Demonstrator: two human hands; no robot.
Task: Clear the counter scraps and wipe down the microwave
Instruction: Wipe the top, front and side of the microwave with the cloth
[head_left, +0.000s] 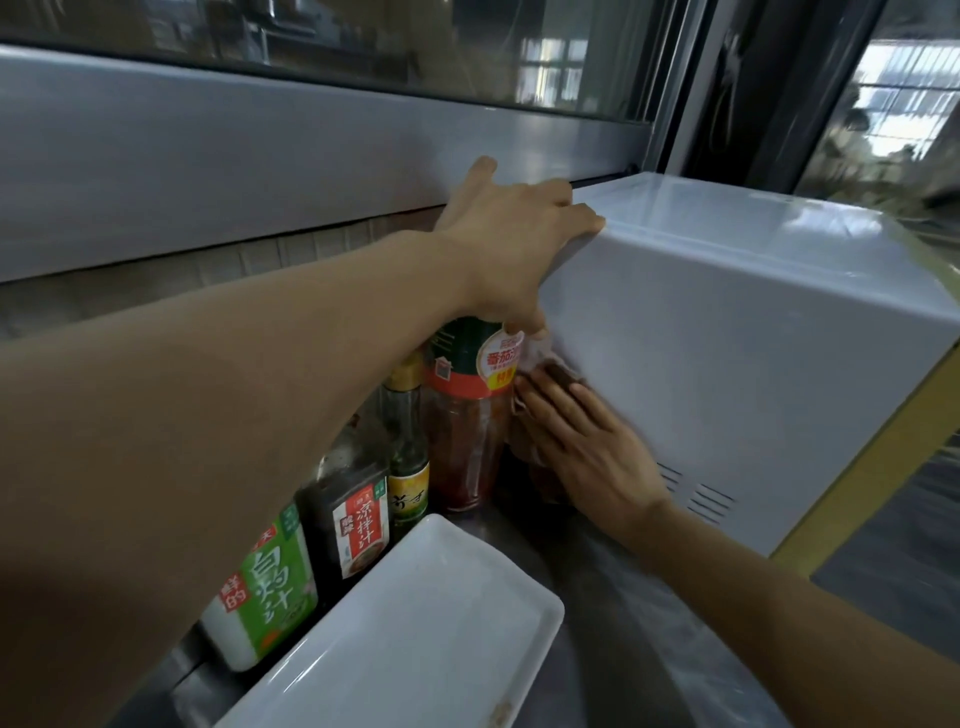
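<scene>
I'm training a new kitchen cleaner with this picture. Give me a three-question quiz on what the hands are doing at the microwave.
1. True or false: the left hand grips the microwave at its top corner.
2. What does the right hand press against the microwave's side: A a cloth, B a sponge, C a brush?
3. Which white item lies on the counter nearest the camera?

Key: 1 true. 2 A. 3 the tray.
</scene>
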